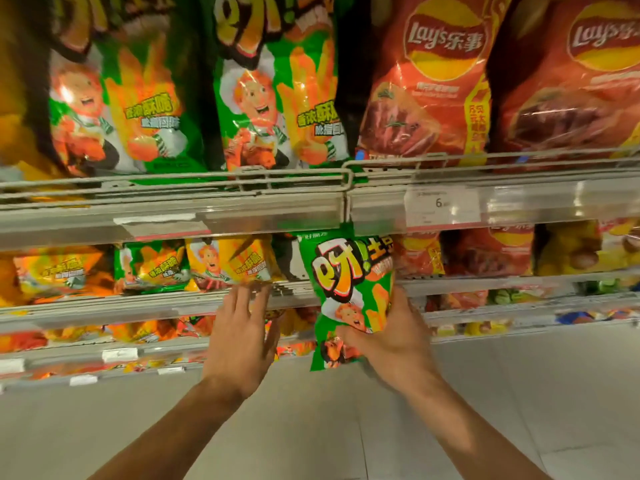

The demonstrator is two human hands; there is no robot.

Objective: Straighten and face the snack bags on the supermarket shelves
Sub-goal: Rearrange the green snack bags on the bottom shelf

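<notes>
My right hand (391,337) grips a small green snack bag (346,292) by its lower half and holds it upright in front of the second shelf, its printed face toward me. My left hand (242,337) is spread with straight fingers; its fingertips reach the wire rail of the second shelf (138,299), just under a yellow snack bag (228,261). A dark gap (287,258) lies between the yellow bag and the held green bag. More small green and orange bags stand to the left on that shelf.
The top shelf (173,188) carries large green snack bags (263,91) and red Lay's bags (426,84) behind a wire rail. A price tag (441,206) sits on its front strip. Lower shelves hold several small bags. Pale floor tiles (311,427) lie below.
</notes>
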